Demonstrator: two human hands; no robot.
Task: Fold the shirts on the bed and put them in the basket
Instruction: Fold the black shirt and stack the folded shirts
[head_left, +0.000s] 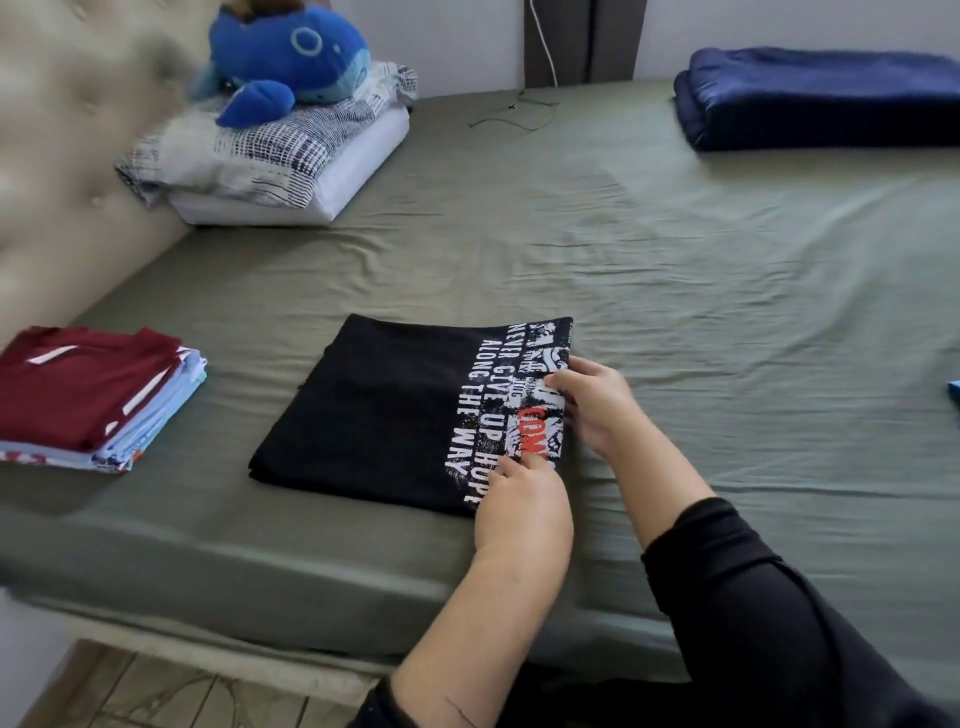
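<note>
Olive sheet (675, 291) covers bed beneath black shirt (384, 415); padded headboard (67, 171) at left.

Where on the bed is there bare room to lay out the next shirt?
Widest bare sheet lies between the black shirt, the navy blanket and the pillows. The near-left corner is crowded: folded stack beside the shirt, both hands on its right edge.

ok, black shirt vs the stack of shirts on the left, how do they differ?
The black shirt is a single folded piece with white and red print; the stack holds several folded shirts, a maroon one on top. Both hands, left hand and right hand, grip the black shirt's printed edge; nothing touches the stack. Both lie on the green bed, apart.
</note>
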